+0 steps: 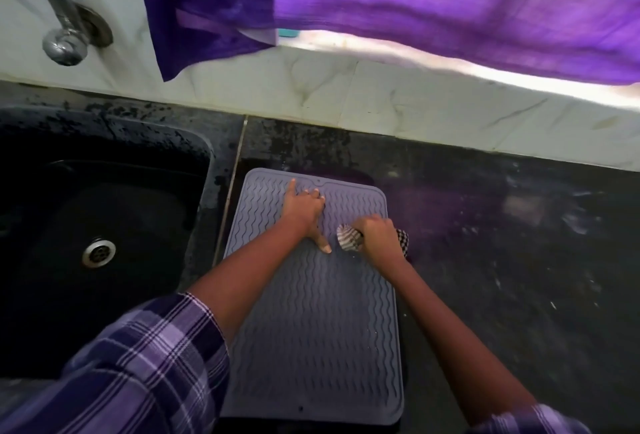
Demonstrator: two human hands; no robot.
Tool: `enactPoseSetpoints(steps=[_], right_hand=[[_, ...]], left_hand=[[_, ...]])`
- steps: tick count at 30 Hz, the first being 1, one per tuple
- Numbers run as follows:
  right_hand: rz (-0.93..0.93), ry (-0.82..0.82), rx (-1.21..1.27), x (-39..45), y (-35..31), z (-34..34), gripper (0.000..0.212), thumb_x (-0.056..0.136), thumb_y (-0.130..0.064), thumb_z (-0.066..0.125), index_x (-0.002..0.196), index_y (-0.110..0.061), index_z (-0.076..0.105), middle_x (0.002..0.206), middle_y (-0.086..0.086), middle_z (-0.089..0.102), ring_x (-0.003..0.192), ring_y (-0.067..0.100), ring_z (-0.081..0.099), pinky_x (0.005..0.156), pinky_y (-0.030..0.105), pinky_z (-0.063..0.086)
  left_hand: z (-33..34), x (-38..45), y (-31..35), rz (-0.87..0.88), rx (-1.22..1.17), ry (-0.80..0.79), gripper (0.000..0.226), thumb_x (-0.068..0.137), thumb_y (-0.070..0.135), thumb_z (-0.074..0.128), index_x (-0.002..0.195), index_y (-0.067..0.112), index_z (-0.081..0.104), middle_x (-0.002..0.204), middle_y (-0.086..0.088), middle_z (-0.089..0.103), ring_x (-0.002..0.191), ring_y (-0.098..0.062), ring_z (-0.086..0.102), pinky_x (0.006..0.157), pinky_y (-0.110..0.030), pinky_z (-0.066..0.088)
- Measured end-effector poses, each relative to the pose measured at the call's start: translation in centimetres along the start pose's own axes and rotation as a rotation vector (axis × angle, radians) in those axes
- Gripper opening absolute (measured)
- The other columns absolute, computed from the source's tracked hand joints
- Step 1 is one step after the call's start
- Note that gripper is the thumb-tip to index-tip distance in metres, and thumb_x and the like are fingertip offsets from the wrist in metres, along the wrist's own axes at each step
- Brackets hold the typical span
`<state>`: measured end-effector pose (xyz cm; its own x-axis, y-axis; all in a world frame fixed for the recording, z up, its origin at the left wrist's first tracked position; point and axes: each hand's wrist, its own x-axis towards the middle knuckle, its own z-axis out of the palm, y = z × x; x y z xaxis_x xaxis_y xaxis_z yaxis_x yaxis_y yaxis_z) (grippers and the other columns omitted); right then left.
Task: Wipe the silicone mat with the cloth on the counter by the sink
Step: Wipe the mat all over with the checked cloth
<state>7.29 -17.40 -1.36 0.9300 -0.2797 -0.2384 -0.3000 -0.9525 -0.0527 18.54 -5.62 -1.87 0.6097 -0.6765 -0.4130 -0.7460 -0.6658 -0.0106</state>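
A grey silicone mat [311,329] with wavy ridges lies flat on the dark counter, just right of the sink. My left hand [304,208] presses flat on the mat's far half, fingers spread. My right hand [377,234] is closed around a bunched checked cloth [349,238] near the mat's right edge, the cloth touching the mat. A corner of the cloth pokes out behind the hand over the counter.
A black sink [104,225] with a metal drain [98,252] lies to the left, a steel tap [65,42] above it. The dark counter [519,260] stretches right. A purple curtain [415,0] hangs over the white tiled wall behind.
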Motion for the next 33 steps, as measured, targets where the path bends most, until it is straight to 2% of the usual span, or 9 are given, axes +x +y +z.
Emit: enactPoseSetpoints(steps=[4,6,9,16,26,28,30,32,33], right_hand=[[0.068,-0.183,0.066,1.4,-0.1,-2.9,0.026,0.086,-0.006,0.051,0.107,0.001,0.064,0.115,0.022,0.065,0.109,0.035,0.061,0.089,0.039,0.05],[0.12,-0.074,0.133,3.0,-0.2,-4.4,0.027,0.085,-0.003,0.052,0.107,-0.002,0.067,0.111,0.022,0.068,0.105,0.035,0.064,0.087,0.039,0.052],[0.131,0.104,0.18,4.9,-1.2,-4.5,0.035,0.084,-0.002,0.053,0.114,-0.012,0.069,0.113,0.018,0.07,0.109,0.034,0.064,0.094,0.041,0.05],[0.078,0.102,0.115,3.1,-2.0,-0.6,0.025,0.085,-0.012,0.056,0.106,-0.012,0.069,0.113,0.014,0.069,0.113,0.033,0.059,0.094,0.038,0.044],[0.03,0.002,0.121,-7.6,-3.8,3.0,0.034,0.082,-0.017,0.064,0.116,-0.015,0.066,0.119,0.007,0.066,0.118,0.025,0.053,0.094,0.034,0.04],[0.038,-0.053,0.139,-8.4,-4.0,2.5,0.029,0.081,-0.01,0.061,0.109,-0.011,0.069,0.112,0.01,0.069,0.11,0.027,0.059,0.088,0.034,0.044],[0.092,-0.105,0.227,-7.7,-3.9,1.0,0.021,0.081,-0.002,0.055,0.094,-0.003,0.071,0.094,0.017,0.07,0.088,0.028,0.063,0.074,0.034,0.048],[0.201,-0.041,0.336,-6.8,-3.6,-0.6,0.019,0.081,0.003,0.052,0.066,-0.003,0.062,0.072,0.018,0.061,0.071,0.023,0.055,0.062,0.031,0.04],[0.242,0.034,0.373,-6.3,-3.6,-1.0,0.023,0.08,0.003,0.052,0.061,-0.007,0.058,0.068,0.016,0.056,0.068,0.022,0.052,0.061,0.03,0.037]], left_hand=[[0.2,-1.1,-0.1,0.01,0.003,-0.021,0.126,0.062,0.074,0.067,0.155,0.011,0.01,0.162,-0.009,0.011,0.15,-0.025,0.008,0.117,-0.056,-0.01],[0.4,-1.6,-0.1,0.016,0.021,-0.032,0.128,0.061,0.074,0.068,0.154,0.01,0.009,0.162,-0.01,0.011,0.15,-0.026,0.006,0.117,-0.056,-0.011],[0.9,-2.2,-0.4,0.034,0.047,-0.062,0.124,0.062,0.069,0.072,0.154,0.01,0.014,0.161,-0.01,0.015,0.15,-0.025,0.01,0.117,-0.054,-0.012],[0.7,-2.4,0.0,0.016,0.088,-0.05,0.121,0.061,0.066,0.075,0.153,0.008,0.021,0.158,-0.01,0.024,0.148,-0.025,0.018,0.118,-0.05,-0.008],[0.8,-3.4,-0.8,0.07,0.116,-0.042,0.115,0.068,0.07,0.065,0.154,0.011,0.018,0.161,-0.011,0.016,0.149,-0.026,0.014,0.118,-0.055,-0.009],[0.8,-4.2,-0.7,0.083,0.179,0.0,0.111,0.071,0.073,0.06,0.153,0.009,0.021,0.159,-0.012,0.02,0.149,-0.027,0.017,0.119,-0.053,-0.007],[1.3,-5.5,-0.1,0.128,0.238,0.081,0.096,0.079,0.066,0.057,0.15,0.007,0.028,0.156,-0.012,0.029,0.147,-0.027,0.02,0.119,-0.051,-0.005],[2.1,-7.1,0.8,0.163,0.187,0.136,0.073,0.086,0.051,0.059,0.143,0.01,0.041,0.149,-0.01,0.041,0.144,-0.026,0.027,0.119,-0.05,-0.004],[2.6,-7.8,1.3,0.164,0.126,0.121,0.067,0.085,0.049,0.061,0.138,0.011,0.047,0.145,-0.009,0.047,0.142,-0.024,0.031,0.119,-0.051,-0.005]])
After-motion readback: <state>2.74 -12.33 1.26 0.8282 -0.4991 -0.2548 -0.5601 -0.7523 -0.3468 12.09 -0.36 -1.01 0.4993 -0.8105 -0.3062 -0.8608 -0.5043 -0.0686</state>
